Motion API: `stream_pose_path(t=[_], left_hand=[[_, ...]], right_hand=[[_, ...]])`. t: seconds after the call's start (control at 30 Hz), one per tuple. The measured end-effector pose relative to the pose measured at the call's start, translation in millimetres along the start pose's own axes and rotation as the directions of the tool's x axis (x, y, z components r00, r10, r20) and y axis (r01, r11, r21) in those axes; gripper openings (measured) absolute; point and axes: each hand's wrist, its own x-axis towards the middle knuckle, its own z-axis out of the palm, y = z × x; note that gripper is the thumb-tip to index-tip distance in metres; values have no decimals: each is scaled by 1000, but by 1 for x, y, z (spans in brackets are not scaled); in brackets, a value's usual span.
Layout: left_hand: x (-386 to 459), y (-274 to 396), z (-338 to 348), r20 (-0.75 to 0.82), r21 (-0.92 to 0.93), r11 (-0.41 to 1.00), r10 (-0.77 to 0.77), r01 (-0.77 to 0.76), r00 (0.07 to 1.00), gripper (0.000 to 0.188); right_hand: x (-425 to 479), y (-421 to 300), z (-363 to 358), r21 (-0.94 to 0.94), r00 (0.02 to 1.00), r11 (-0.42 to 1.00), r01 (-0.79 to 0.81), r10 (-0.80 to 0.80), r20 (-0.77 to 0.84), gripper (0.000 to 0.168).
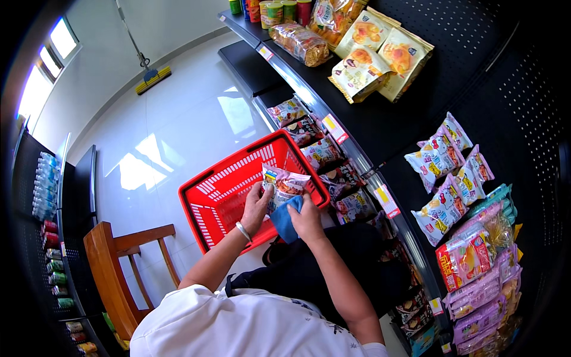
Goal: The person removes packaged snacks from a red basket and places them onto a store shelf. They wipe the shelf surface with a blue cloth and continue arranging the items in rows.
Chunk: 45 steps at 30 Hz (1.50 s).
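A pink and white snack packet is held over a red plastic shopping basket. My left hand grips the packet by its left edge, thumb on the front. In my right hand is a folded blue cloth, which lies against the packet's lower right part. My right fingers also reach the packet's right edge. Below the packet, the slotted basket walls and part of its floor show. What the basket stands on is hidden.
To the right, a black shelf carries bagged bread, cream-coloured bags and several pink packets. More packets line the lower shelf beside the basket. A wooden chair stands left; a mop leans against the far wall.
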Motion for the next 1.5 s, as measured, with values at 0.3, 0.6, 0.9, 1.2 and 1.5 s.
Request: stream_pose_path(t=[0.3, 0.6, 0.9, 1.2, 1.5], left_hand=[[105, -63, -36, -157, 439, 880, 274, -182, 949, 48], [72, -170, -68, -123, 603, 782, -104, 157, 987, 69], [91, -224, -75, -300, 362, 895, -155, 262, 941, 48], [116, -265, -78, -87, -276, 831, -522, 483, 848, 33], [128, -250, -82, 261, -207, 778, -540, 593, 800, 34]], right_hand=[[41, 2, 24, -182, 993, 977, -109, 115, 18, 77], [35, 15, 17, -348, 978, 926, -147, 188, 87, 71], [24, 6, 23, -348, 976, 937, -37, 108, 187, 66], [7, 5, 26, -141, 992, 990, -1, 19, 122, 62], [13, 2, 26, -105, 997, 993, -58, 63, 51, 57]])
